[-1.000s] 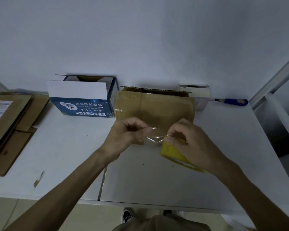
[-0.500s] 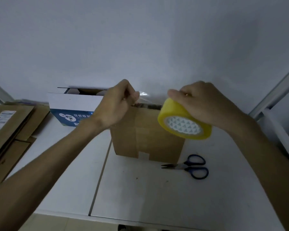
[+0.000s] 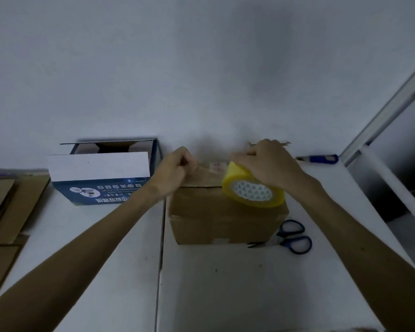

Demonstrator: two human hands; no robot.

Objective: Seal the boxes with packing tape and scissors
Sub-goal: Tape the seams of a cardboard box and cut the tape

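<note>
A brown cardboard box (image 3: 225,219) stands in the middle of the white table (image 3: 225,283). My right hand (image 3: 268,164) grips a yellow roll of packing tape (image 3: 252,188) over the box's top right part. My left hand (image 3: 175,171) pinches the tape's free end at the top left of the box. The clear strip between my hands lies low over the box top. Blue-handled scissors (image 3: 288,236) lie on the table beside the box's right front corner.
An open blue and white box (image 3: 101,178) stands to the left, its flaps up. Flattened cardboard (image 3: 3,212) is stacked at the far left edge. A blue-handled tool (image 3: 319,159) lies by the wall at the right. A metal frame (image 3: 381,121) rises at the right.
Both hands came down from chest height towards the box top, carrying the roll and the pulled strip with them. The camera view shifted, so the scissors came into sight.
</note>
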